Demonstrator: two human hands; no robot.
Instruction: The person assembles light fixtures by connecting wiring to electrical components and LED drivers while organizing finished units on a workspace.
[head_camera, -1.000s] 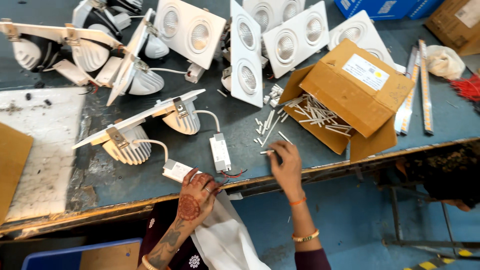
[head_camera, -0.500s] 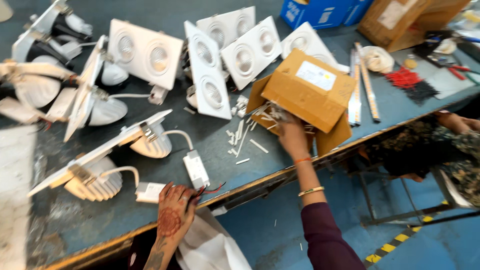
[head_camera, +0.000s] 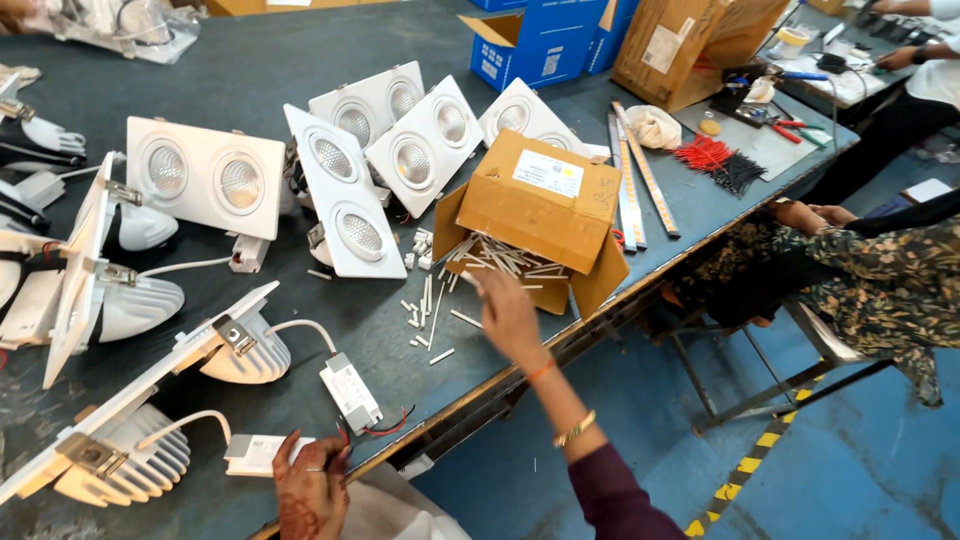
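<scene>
Reaching toward the table's near edge, the right hand (head_camera: 512, 318) hovers over a spill of thin white plastic sticks (head_camera: 500, 258) pouring from a tipped brown cardboard box (head_camera: 545, 205); its fingers blur, so whether it grips one I cannot tell. Loose sticks lie scattered on the dark matte table (head_camera: 300, 40) just left of the hand. At the near edge the left hand (head_camera: 312, 490), patterned with henna, rests its fingertips on a flat white rectangular driver (head_camera: 262, 454) with red and black wires. A second driver (head_camera: 351, 392) lies just beside it, cabled to a ribbed round lamp housing (head_camera: 245, 355). Square white twin-lamp panels (head_camera: 205, 178) lean together mid-table.
</scene>
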